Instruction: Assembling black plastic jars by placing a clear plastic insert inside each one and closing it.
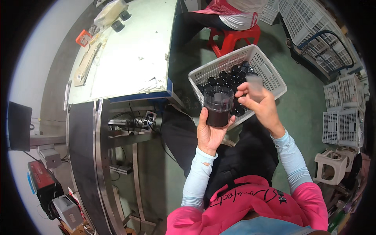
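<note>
The left hand's (211, 135) fingers grip a clear-walled, dark-based jar (218, 115) before a white crate (269, 72). The right hand's (264, 105) fingers curl, blurred; I cannot tell whether they pinch anything. Black lettering (239, 196) marks the pink shirt (274, 209).

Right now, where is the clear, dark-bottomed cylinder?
The cylinder is in the left hand, right of the head view's centre, with the white plastic basket behind.

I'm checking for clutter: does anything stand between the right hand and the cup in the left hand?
Nothing visible: the right hand is close beside the cup, which the left hand holds. The crate of black pieces lies beyond.
</note>
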### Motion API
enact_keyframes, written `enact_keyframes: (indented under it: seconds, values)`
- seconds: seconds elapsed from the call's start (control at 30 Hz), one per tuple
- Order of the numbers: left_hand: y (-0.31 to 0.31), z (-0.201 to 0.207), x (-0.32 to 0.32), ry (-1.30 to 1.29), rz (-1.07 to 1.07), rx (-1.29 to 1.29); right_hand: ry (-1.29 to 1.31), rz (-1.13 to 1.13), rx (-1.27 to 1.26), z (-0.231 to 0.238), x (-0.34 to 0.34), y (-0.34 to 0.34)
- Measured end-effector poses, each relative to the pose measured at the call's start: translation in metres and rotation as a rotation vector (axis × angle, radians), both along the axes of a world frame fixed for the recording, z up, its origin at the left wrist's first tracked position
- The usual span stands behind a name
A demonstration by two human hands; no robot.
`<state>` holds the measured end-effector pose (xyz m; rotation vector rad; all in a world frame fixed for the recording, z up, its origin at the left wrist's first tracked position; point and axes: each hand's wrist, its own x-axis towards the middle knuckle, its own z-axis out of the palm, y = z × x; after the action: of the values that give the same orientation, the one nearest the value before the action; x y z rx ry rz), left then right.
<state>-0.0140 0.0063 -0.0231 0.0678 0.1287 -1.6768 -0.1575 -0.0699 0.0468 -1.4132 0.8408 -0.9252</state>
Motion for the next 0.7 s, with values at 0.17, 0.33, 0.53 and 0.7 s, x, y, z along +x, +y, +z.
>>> enact_keyframes:
  seconds: [0.17, 0.33, 0.53, 0.7]
  values:
    - [-0.002, 0.0, -0.002, 0.083, 0.03, -0.031, 0.012, 0.049, 0.004, -0.01, 0.006, -0.002]
    - [-0.006, 0.003, -0.004, 0.004, 0.016, -0.028, -0.069, 0.151, 0.182, -0.015, 0.006, 0.002]
    - [-0.009, 0.006, -0.008, -0.001, 0.013, -0.039, -0.094, 0.062, 0.219, -0.024, 0.01, 0.003]
    - [-0.011, 0.007, -0.01, -0.015, 0.005, -0.013, -0.162, 0.02, 0.278, -0.03, 0.006, 0.004]
